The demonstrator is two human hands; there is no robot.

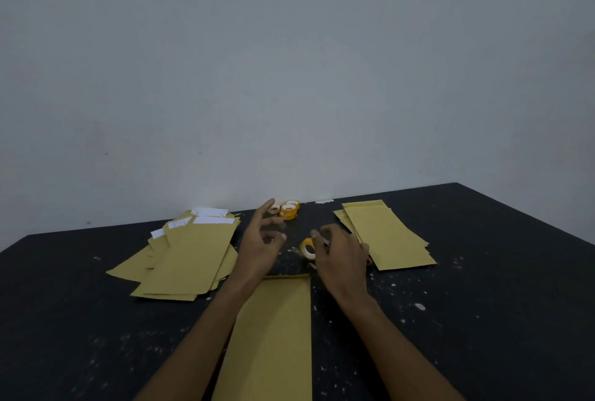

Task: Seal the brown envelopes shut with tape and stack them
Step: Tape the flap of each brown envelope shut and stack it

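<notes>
The envelope (277,336) I am working on lies flat on the black table (483,320), lengthwise toward me, and both my hands hang just past its far short edge. My right hand (341,256) is beyond the envelope's far right corner, fingers curled round the tape roll (307,247) — a small yellow ring, tilted up on edge, peeking out at the thumb side of that hand. My left hand (260,243) is beyond the envelope's far left corner, forefinger stretched up, the other fingers bent toward the thumb; whether they pinch a bit of tape I cannot tell.

The envelope is plain brown, smooth, its far edge straight and closed flat.

Left of the envelope and farther back sprawls a loose pile (190,256) of brown envelopes with white paper poking from the far ends. Right of it and farther back sits a tidier stack (386,236). Straight beyond it — by the grey wall (289,79) — stand the spare rolls (288,209).
</notes>
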